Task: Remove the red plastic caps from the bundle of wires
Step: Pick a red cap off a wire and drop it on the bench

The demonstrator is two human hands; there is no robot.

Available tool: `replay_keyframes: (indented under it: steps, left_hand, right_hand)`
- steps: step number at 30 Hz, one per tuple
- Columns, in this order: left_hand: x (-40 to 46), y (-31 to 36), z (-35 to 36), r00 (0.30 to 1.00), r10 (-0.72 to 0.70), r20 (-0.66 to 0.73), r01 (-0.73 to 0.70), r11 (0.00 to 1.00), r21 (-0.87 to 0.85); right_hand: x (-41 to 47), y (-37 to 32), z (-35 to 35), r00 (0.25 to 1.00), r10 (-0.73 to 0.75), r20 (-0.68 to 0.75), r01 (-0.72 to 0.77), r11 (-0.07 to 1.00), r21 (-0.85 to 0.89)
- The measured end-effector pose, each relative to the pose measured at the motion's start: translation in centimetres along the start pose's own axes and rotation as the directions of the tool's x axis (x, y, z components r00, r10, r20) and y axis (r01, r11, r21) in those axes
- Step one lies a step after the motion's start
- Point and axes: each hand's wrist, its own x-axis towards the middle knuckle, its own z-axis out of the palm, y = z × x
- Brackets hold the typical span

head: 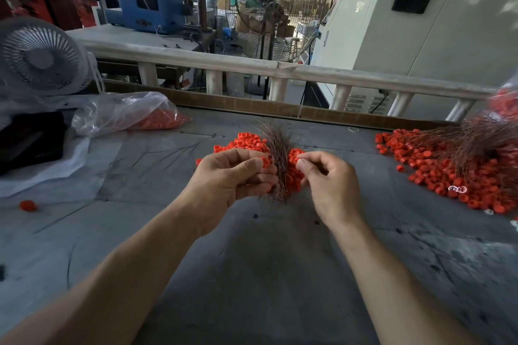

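Table [260,274]: grey, scuffed, nearest the viewer; it carries everything.
Bundle of wires [277,159]: upright between both hands, over a heap of red caps [246,140].
Left hand [232,176]: fingers curled round the bundle and some caps; best kept firm and steady.
Right hand [328,179]: fingers pinched at a cap (contact partly hidden); pull straight along the wire, I judge.
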Motion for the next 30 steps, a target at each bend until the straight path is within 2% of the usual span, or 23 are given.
replay_keyframes:
  steps: [3, 6, 12, 27, 30]
  left_hand:
    - [0.1, -0.2, 0.0, 1.000, 0.009, 0.011, -0.010, 1.000, 0.008]
    - [0.1, -0.2, -0.1, 1.000, 0.018, 0.022, -0.018, 1.000, 0.016]
    - [0.0, -0.2, -0.1, 0.999, 0.027, 0.021, -0.028, 1.000, 0.012]
    - [0.2, -0.8, -0.2, 0.997, 0.061, 0.054, -0.067, 0.990, 0.127]
    - [0.2, -0.7, -0.1, 0.997, 0.060, 0.047, -0.065, 0.991, 0.120]
  right_hand:
    - [-0.7, -1.2, -0.1, 0.992, -0.062, 0.106, 0.036, 0.973, 0.229]
    - [-1.4, -2.0, 0.2, 0.977, -0.136, 0.167, 0.079, 0.948, 0.307]
    - [-2.1, -2.3, 0.3, 0.963, -0.139, 0.230, 0.052, 0.935, 0.350]
    - [-2.0, -2.4, -0.3, 0.976, -0.105, 0.190, 0.059, 0.971, 0.232]
    - [-2.0, -2.5, -0.2, 0.978, -0.109, 0.178, 0.059, 0.962, 0.266]
